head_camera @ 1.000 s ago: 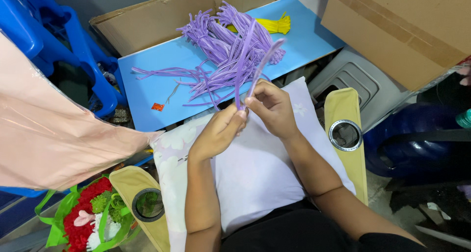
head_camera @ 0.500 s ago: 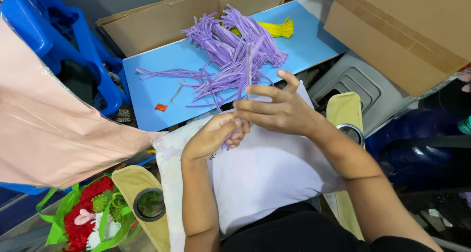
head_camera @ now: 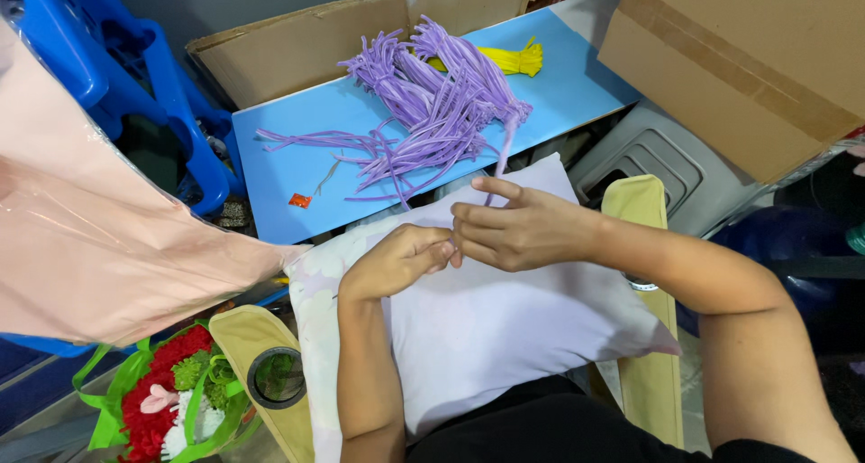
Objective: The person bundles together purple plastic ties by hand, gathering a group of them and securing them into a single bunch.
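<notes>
My left hand point(head_camera: 396, 260) and right hand point(head_camera: 518, 229) pinch 1 purple pipe cleaner point(head_camera: 501, 157) over the white pillow point(head_camera: 487, 337); the purple pile point(head_camera: 432, 112) lies at 12 o'clock on the blue board point(head_camera: 297, 148).

Cluttered, evenly lit work corner. Blue plastic stools point(head_camera: 135, 85) stacked at upper left. Open brown cardboard box point(head_camera: 297, 49) behind a light-blue board point(head_camera: 577, 89); larger closed carton point(head_camera: 757, 58) at upper right. Grey plastic stool point(head_camera: 658, 161) beneath it. Pink plastic sheet point(head_camera: 99, 247) at left. Chair with tan armrests point(head_camera: 644, 220), cup holder point(head_camera: 275, 377) in one. Red-and-green bouquet point(head_camera: 171, 395) lower left.
</notes>
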